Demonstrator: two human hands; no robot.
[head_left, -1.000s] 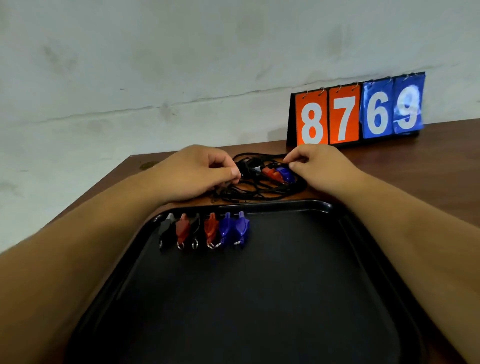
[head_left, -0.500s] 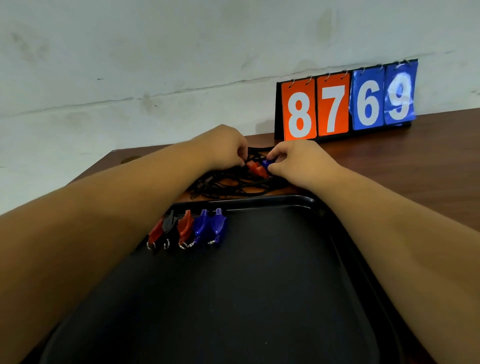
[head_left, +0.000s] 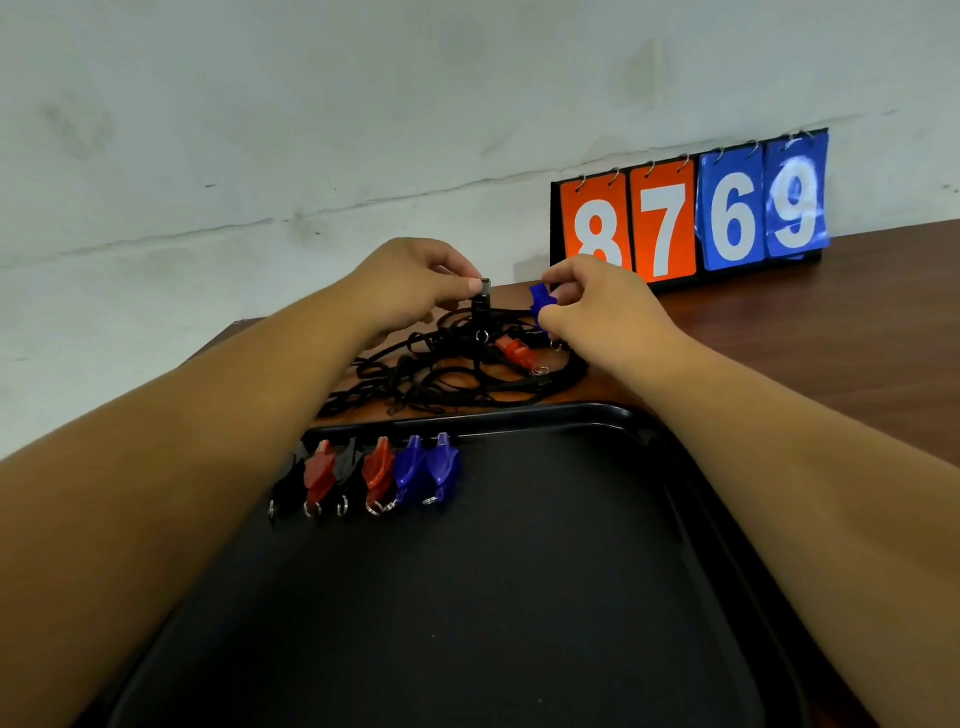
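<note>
**Tray** (head_left: 519, 415): one, black, shallow rim, lying on the brown desk (head_left: 841, 332). The near part of its left rim is covered by the left forearm and its right rim is crossed by the right forearm. Open tray floor is shown to the right of the row and on the near side of it.

**Row of whistles** (head_left: 379, 473): six, laid against the tray's far rim at its left end. Two black, two red and two blue are counted, each with a metal ring. The leftmost black one is partly shadowed and appears to be of the same kind.

**Black cords** (head_left: 441, 379): one tangled heap, lying just beyond the tray's far rim and near the desk's far left corner.

**Red whistle** (head_left: 511, 352): one, resting on the heap beyond the tray.

**Black whistle** (head_left: 482, 299): one, raised above the heap beyond the tray. It is pinched by the fingers of the left hand (head_left: 415, 280), thumb closed on its top.

**Blue whistle** (head_left: 540, 301): one, raised to the right of the black one, clamped in the curled fingers of the right hand (head_left: 597, 306). The two raised whistles are kept apart.

**Score board** (head_left: 691, 218): one, with four cards, two orange and two blue, reading 8769. It is stood beyond the tray's far right corner against the wall (head_left: 311, 130). Bare desk is shown to the right of the tray.
</note>
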